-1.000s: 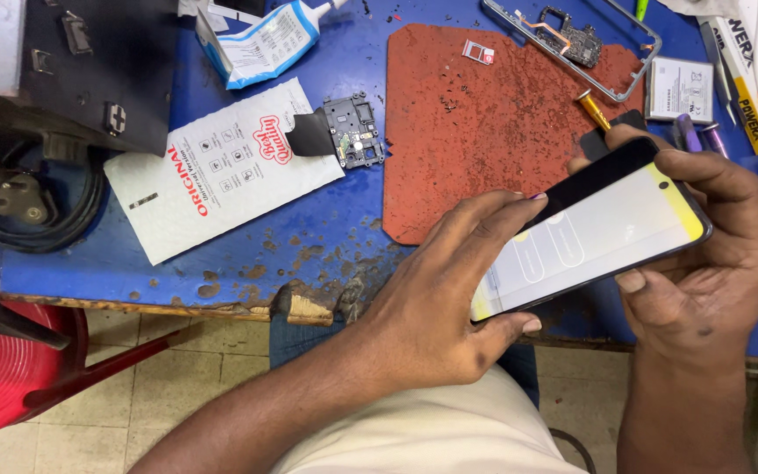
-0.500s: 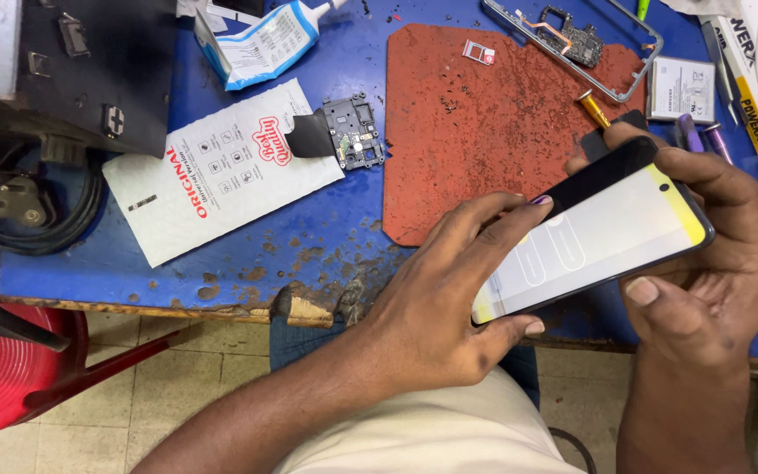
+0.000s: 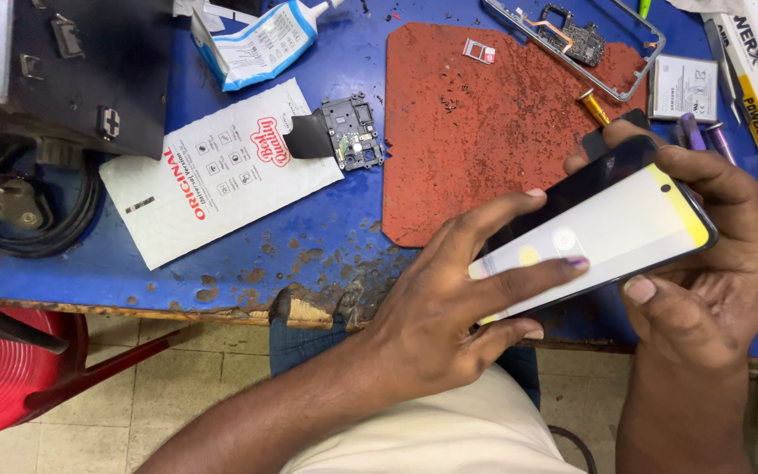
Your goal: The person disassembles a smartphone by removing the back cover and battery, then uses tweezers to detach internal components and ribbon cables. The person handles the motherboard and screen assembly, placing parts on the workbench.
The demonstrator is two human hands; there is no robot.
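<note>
A person's two bare hands hold a smartphone [image 3: 594,237] just above the near edge of a blue tabletop [image 3: 326,241]. The right hand [image 3: 708,263] cradles the phone from beneath, fingers wrapped around its far edge and thumb along the near edge; the palm side is hidden behind the phone. The left hand [image 3: 449,307] is spread partly open, one fingertip pressed on the lit screen and the other fingers resting along the phone's left end. The screen glows pale with a yellow band at its right end; what it displays is too washed out to read.

Past the hands lies a rust-red work mat [image 3: 484,114] dotted with tiny screws and specks. Left of the mat sits a small black circuit board [image 3: 353,132], partly on a white padded envelope [image 3: 212,175]. Further back, a white-and-blue glue tube [image 3: 261,39] lies tilted. At the far right, a phone frame with exposed parts [image 3: 572,35] is cut off by the top edge. A red stool [image 3: 2,369] shows at lower left, partly out of view.
</note>
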